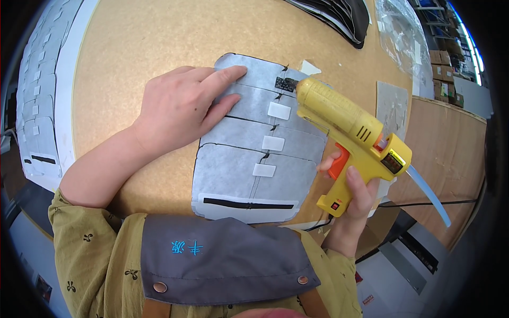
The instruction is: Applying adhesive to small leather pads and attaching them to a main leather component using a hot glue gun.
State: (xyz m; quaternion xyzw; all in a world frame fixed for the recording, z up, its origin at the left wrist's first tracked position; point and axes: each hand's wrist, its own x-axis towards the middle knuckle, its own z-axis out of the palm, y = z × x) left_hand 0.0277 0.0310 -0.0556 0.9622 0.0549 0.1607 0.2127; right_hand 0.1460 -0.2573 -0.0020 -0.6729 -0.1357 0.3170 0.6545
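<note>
A pale grey fabric panel [225, 172] with dark edges and cross seams lies on the tan tabletop in front of me. Down its middle runs a column of small white rectangular pads [279, 110]. Resting across the panel's upper left edge, my left hand [177, 103] is open, its index finger and thumb apart on the fabric. My right hand [360, 196] grips a yellow hot glue gun [339, 108], with a finger at the orange trigger. The gun's nozzle is at a dark textured patch [285, 84] near the panel's top; whether they touch, I cannot tell. A translucent glue stick [429, 196] sticks out behind.
Similar grey panels [40, 114] lie along the far left. Black layered pieces [344, 21] sit at the top edge, beside clear plastic wrap [400, 32]. A stained grey board [392, 106] lies right of the gun. A black cord [435, 204] crosses at right.
</note>
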